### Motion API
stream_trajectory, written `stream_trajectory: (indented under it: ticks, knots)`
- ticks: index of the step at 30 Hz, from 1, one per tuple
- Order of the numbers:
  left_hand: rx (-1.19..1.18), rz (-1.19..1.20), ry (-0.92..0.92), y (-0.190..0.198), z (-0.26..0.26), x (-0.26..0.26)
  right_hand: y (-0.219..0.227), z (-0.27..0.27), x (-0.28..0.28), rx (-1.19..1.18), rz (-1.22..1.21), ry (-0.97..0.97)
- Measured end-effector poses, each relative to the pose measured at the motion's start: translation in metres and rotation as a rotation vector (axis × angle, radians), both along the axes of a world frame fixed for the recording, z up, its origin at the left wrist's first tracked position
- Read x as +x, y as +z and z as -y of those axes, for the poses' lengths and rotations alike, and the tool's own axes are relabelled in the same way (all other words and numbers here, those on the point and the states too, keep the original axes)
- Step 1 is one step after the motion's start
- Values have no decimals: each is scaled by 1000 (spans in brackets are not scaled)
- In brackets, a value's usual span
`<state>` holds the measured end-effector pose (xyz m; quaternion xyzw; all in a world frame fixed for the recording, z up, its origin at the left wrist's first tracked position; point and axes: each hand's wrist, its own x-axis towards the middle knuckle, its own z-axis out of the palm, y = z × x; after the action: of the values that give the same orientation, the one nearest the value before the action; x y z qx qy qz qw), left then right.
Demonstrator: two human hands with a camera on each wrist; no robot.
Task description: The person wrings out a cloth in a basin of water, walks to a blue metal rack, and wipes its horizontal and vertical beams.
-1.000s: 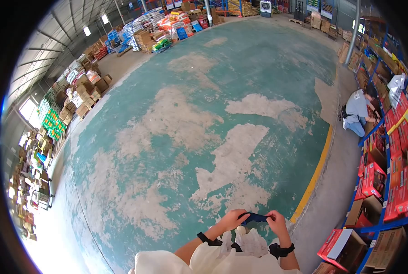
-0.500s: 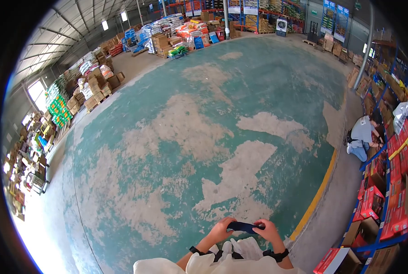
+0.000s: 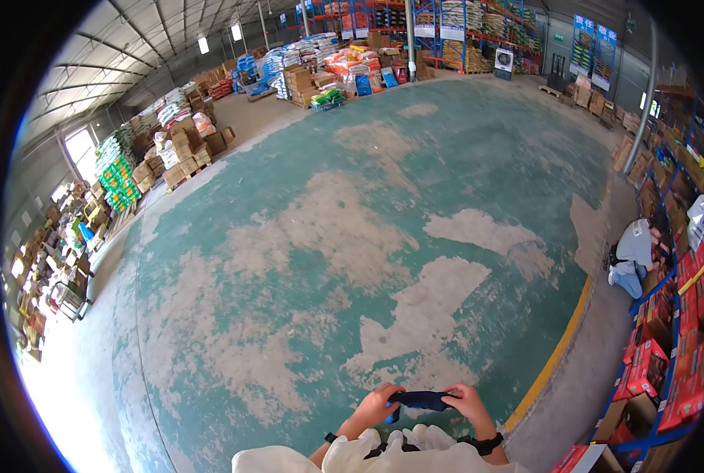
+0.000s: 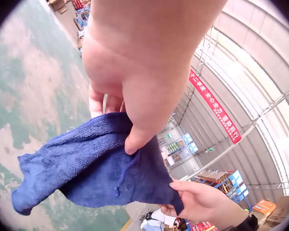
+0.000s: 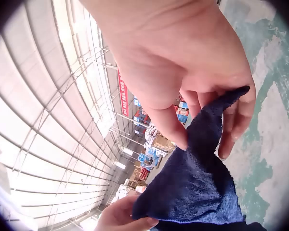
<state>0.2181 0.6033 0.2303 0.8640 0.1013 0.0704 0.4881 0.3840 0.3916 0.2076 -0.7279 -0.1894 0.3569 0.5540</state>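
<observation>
A dark blue towelling cloth (image 3: 421,400) is held up in front of the body, stretched between both hands. My left hand (image 3: 376,405) pinches one end, thumb on the near face, and a loose flap hangs below it. In the left wrist view the cloth (image 4: 94,166) shows a fluffy side and a flatter side with a short dangling thread (image 4: 119,180). My right hand (image 3: 468,404) pinches the opposite corner. In the right wrist view a narrow tip of the cloth (image 5: 224,102) pokes up between the thumb and fingers of the right hand (image 5: 183,67).
Beneath the hands spreads a worn green floor (image 3: 289,260) with a yellow line (image 3: 553,359). Blue shelving with red boxes (image 3: 648,366) runs along the right, where a person (image 3: 634,252) crouches. Stacked cartons (image 3: 186,154) and sacks stand at the far left.
The head view has tilted up and turned slightly left. Both hands keep hold of the cloth; its middle is stretched between them, and a flap now hangs below the left hand.
</observation>
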Motion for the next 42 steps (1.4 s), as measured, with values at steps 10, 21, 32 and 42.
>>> stream_trajectory:
  ticks: [10, 21, 32, 42]
  knots:
    - [-34, 32, 211, 8, -13, -43, 18, -40, -19, 165, -114, -34]
    - [149, 47, 242, 16, -28, -94, 27, -87, -40, 297, -83, 123]
    - [326, -2, 441, 13, -18, -121, 28, -86, -49, 165, -97, 400]
    - [253, -73, 557, 15, -17, -131, 21, -105, -58, 121, 128, 490]
